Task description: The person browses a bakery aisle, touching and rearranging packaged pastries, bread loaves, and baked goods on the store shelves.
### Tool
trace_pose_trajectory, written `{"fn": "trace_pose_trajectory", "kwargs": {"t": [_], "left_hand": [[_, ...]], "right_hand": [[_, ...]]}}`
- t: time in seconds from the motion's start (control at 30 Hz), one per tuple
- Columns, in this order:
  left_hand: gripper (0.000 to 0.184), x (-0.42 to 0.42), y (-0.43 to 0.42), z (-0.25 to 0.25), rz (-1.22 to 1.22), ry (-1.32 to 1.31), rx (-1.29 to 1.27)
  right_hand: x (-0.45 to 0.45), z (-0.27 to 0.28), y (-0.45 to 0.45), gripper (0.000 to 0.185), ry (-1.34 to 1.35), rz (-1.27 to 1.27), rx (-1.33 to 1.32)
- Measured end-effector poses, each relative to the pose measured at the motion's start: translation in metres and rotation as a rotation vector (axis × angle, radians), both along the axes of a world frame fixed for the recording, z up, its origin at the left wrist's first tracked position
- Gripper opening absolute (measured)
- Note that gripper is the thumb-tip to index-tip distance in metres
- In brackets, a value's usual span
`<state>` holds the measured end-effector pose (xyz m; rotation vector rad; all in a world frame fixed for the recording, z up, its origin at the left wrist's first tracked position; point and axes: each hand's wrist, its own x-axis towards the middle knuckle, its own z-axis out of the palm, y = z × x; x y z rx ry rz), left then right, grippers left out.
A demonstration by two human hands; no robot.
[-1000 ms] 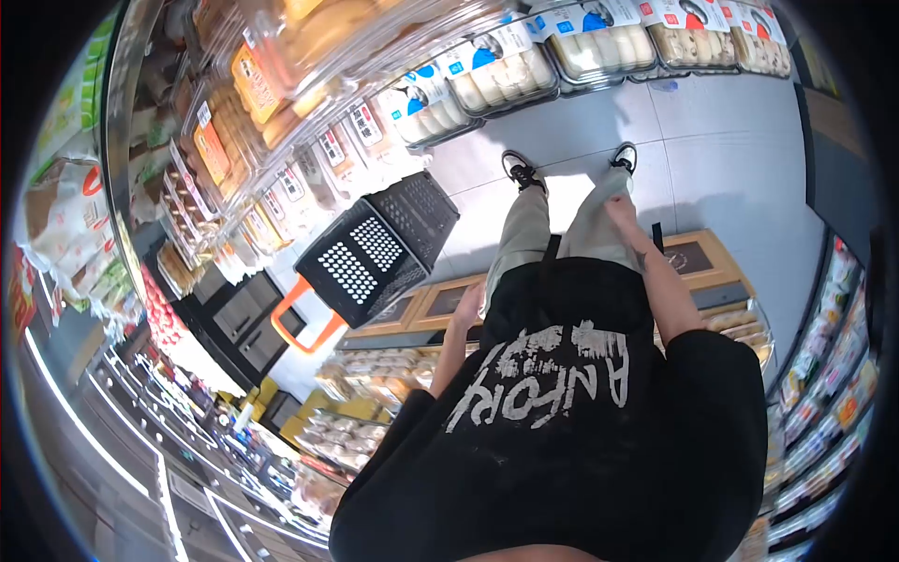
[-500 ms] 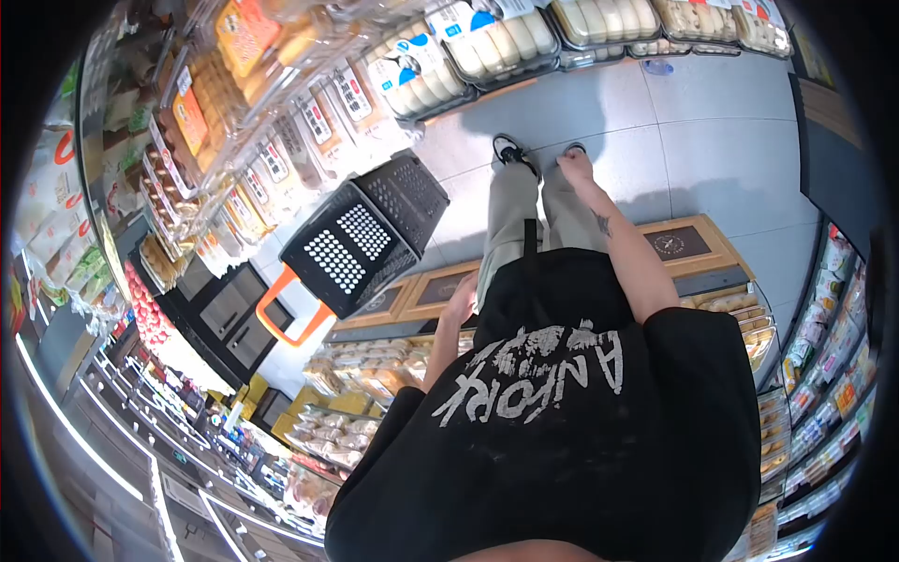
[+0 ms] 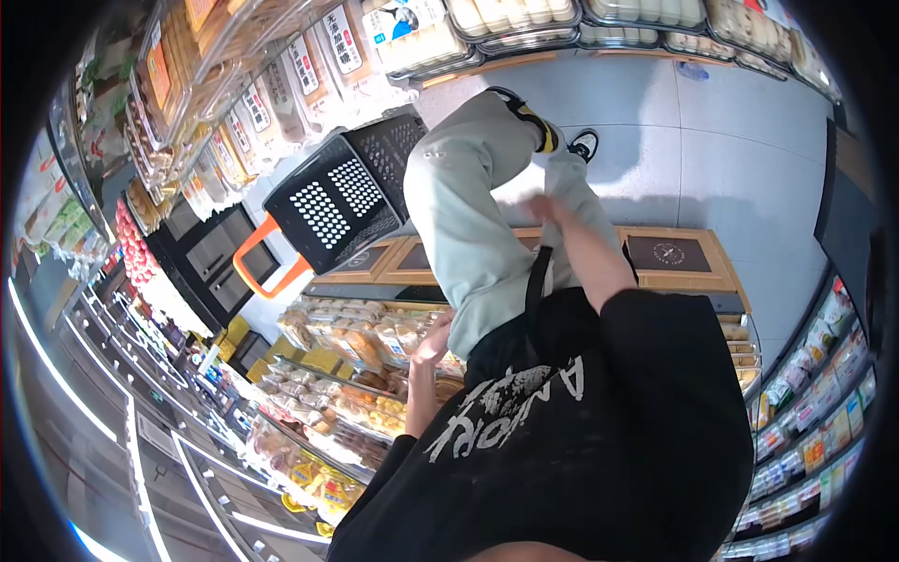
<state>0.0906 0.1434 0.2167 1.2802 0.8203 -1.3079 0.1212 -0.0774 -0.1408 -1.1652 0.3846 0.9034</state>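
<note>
My left hand hangs beside my left thigh, its fingers loosely stretched and partly hidden by the trouser leg. Nothing shows in it. In front of my legs is my right hand, blurred by motion, so its fingers cannot be read. A black shopping basket with round holes and an orange handle stands on the floor ahead and to the left, apart from both hands. One leg in pale trousers is raised forward in a step; the other shoe is on the floor.
Clear packs of pastries fill a display at the upper left, with trays of white buns along the top. Shelves of bagged bread stand beside my left side. Packaged goods line shelves at the right. Grey tiled floor lies ahead.
One leg has swung forward and up. My right hand has moved inward across my legs, and my left hand shifted back and left in view. The basket shifted slightly left in view.
</note>
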Motion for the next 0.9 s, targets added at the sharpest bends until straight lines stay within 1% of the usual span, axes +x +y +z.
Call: {"fn": "trace_pose_trajectory", "kwargs": {"t": [0.03, 0.07, 0.1, 0.13, 0.17, 0.2, 0.27, 0.33, 0.37, 0.43, 0.47, 0.5, 0.53, 0.57, 0.6, 0.67, 0.73, 0.8, 0.83, 0.87, 0.9], "left_hand": [[0.031, 0.0, -0.012, 0.008, 0.039, -0.035, 0.013], [0.03, -0.007, -0.005, 0.007, 0.057, -0.003, -0.015], [0.029, -0.013, 0.007, 0.003, 0.073, 0.034, -0.045], [0.028, -0.019, 0.018, -0.001, 0.083, 0.067, -0.081], [0.026, -0.027, 0.025, -0.004, 0.129, 0.036, -0.077], [0.026, -0.024, 0.018, -0.006, 0.125, 0.015, -0.049], [0.026, -0.018, 0.003, -0.001, 0.112, -0.015, 0.018], [0.025, -0.015, -0.001, -0.002, 0.103, -0.012, 0.033], [0.025, -0.015, -0.001, -0.002, 0.099, -0.01, 0.043], [0.022, -0.025, 0.006, -0.005, 0.082, -0.021, 0.102], [0.019, -0.031, 0.013, -0.01, 0.063, -0.038, 0.146], [0.018, -0.023, -0.007, 0.001, 0.135, -0.025, 0.161], [0.017, -0.021, -0.014, 0.013, 0.197, -0.001, 0.179], [0.016, -0.037, 0.012, -0.004, 0.165, 0.065, 0.048], [0.016, -0.036, 0.014, -0.011, 0.16, 0.057, 0.045], [0.015, -0.039, 0.018, -0.011, 0.149, 0.052, 0.049], [0.015, -0.038, 0.021, -0.004, 0.161, 0.024, 0.129], [0.014, -0.031, 0.009, -0.005, 0.184, -0.008, 0.248], [0.015, -0.02, 0.008, -0.006, 0.086, 0.021, 0.132], [0.015, -0.017, -0.001, 0.0, 0.143, -0.027, 0.146], [0.016, -0.024, 0.012, -0.003, 0.131, 0.007, 0.135]], "right_hand": [[0.05, -0.006, -0.013, 0.013, -0.048, 0.069, -0.11], [0.088, -0.005, -0.026, 0.012, 0.012, 0.131, -0.158], [0.106, 0.0, -0.039, 0.011, 0.108, 0.171, -0.179], [0.106, 0.007, -0.052, 0.01, 0.211, 0.201, -0.193], [0.099, 0.014, -0.059, 0.01, 0.27, 0.215, -0.221], [0.072, 0.035, -0.07, 0.01, 0.256, 0.204, -0.331], [-0.037, 0.037, -0.069, 0.017, -0.119, -0.147, 0.072], [-0.084, 0.013, -0.031, 0.016, -0.619, 0.402, -0.318], [-0.075, 0.004, -0.019, 0.015, -0.57, 0.415, -0.348], [0.007, -0.013, -0.018, 0.015, -0.277, 0.262, -0.302], [0.043, -0.011, -0.019, 0.015, -0.189, 0.22, -0.29], [0.057, -0.006, -0.026, 0.015, -0.107, 0.186, -0.246], [0.049, 0.002, -0.031, 0.015, -0.044, 0.14, -0.207], [0.027, 0.01, -0.037, 0.015, -0.065, 0.091, -0.18], [-0.009, 0.007, -0.033, 0.016, -0.159, 0.059, -0.158], [-0.072, -0.036, -0.011, 0.018, -0.427, 0.188, -0.255], [-0.065, -0.003, -0.014, 0.024, -0.181, 0.113, -0.262], [-0.036, 0.006, -0.013, 0.032, -0.032, -0.021, -0.239], [-0.033, 0.01, -0.016, 0.036, 0.03, -0.1, -0.212], [-0.048, 0.025, -0.015, 0.041, 0.082, -0.175, -0.184], [-0.072, 0.044, -0.016, 0.042, 0.083, -0.172, -0.264]]}}
